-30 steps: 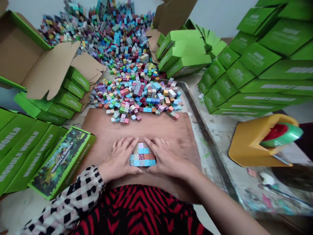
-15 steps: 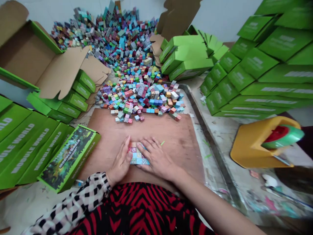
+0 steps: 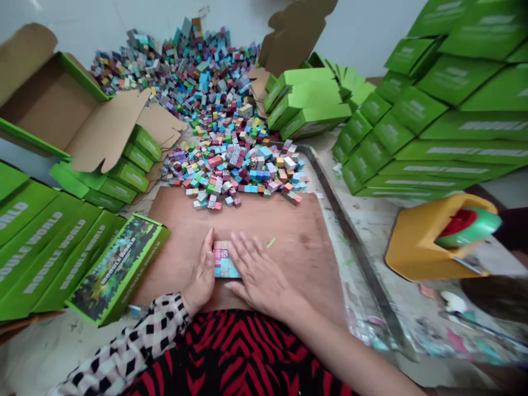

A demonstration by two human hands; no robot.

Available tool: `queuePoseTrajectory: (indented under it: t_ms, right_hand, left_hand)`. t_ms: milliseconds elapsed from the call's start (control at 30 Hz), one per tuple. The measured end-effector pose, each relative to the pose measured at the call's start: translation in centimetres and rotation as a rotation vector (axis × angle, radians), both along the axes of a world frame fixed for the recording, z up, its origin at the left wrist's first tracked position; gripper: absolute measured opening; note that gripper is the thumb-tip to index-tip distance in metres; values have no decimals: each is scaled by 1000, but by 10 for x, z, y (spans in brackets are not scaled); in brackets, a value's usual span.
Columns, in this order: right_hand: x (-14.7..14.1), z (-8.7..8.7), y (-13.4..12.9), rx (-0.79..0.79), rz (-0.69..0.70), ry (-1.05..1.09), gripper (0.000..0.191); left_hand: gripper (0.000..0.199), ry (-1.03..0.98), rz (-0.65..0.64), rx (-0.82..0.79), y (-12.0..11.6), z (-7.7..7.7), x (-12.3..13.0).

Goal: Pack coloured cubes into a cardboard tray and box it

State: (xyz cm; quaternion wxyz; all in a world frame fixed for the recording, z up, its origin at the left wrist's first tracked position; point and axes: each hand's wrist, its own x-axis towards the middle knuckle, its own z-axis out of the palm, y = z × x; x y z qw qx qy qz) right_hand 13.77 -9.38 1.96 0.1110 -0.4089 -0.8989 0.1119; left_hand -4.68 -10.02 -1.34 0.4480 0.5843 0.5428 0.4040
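A small flat block of colourful printed cubes (image 3: 223,263), set in rows, lies on the brown board (image 3: 297,236) in front of me. My left hand (image 3: 202,278) stands on edge along the block's left side, fingers stretched forward. From the right, my right hand (image 3: 259,272) rests against the block with fingers extended, hiding its right edge. The block sits between both hands, and neither hand has its fingers wrapped round it. A loose heap of similar small cubes (image 3: 231,159) spreads over the far edge of the board.
Green printed boxes (image 3: 117,269) line the left, below an open cardboard box (image 3: 49,104). More green boxes (image 3: 396,132) are stacked at the right. A yellow tape dispenser (image 3: 412,242) stands beyond a dark metal strip (image 3: 350,231). A thin green scrap (image 3: 270,242) lies near my right hand.
The block has shifted slightly left. My right hand has turned, its fingers now pointing more forward along the block's right side. My left thumb has come away from the block's top. The view has tilted slightly.
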Motion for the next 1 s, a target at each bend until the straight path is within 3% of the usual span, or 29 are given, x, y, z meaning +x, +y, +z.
queuePoseTrajectory:
  t_ms: [100, 200, 300, 400, 467, 567, 633, 700, 767, 833, 900, 1000]
  right_hand:
    - [-6, 1, 4, -61, 35, 13, 81]
    - [5, 8, -1, 1, 31, 78, 78]
    - [26, 13, -11, 122, -17, 127, 59]
    - [54, 13, -20, 219, -156, 188, 44]
    - [80, 16, -23, 249, -287, 238, 47]
    - [126, 40, -18, 334, -477, 283, 45]
    - [153, 68, -7, 509, -693, 337, 47]
    - [167, 94, 5, 772, -906, 564, 61]
    - [163, 105, 9, 787, -857, 560, 62]
    - [144, 94, 3, 523, -526, 344, 43]
    - [120, 64, -11, 228, -306, 248, 34]
    - [90, 12, -36, 65, -459, 435, 32]
  left_hand:
    - [61, 23, 8, -5, 0, -2, 1]
    - [59, 63, 36, -24, -1, -2, 1]
    - [57, 104, 46, -60, -2, -2, -1]
    - [54, 128, 91, -25, 4, 1, -5]
    - [50, 187, 128, 84, 13, 10, -4]
    - [42, 286, 141, 293, 23, 43, 15]
    - [36, 299, -3, 398, 26, 71, 38]
    - [37, 282, -270, 544, 27, 95, 64]
    - [37, 256, -619, 670, 24, 107, 83]
    - [29, 258, -814, 717, 19, 104, 89]
    - [25, 271, -801, 661, 15, 92, 80]
    - [25, 274, -591, 564, 13, 67, 47]
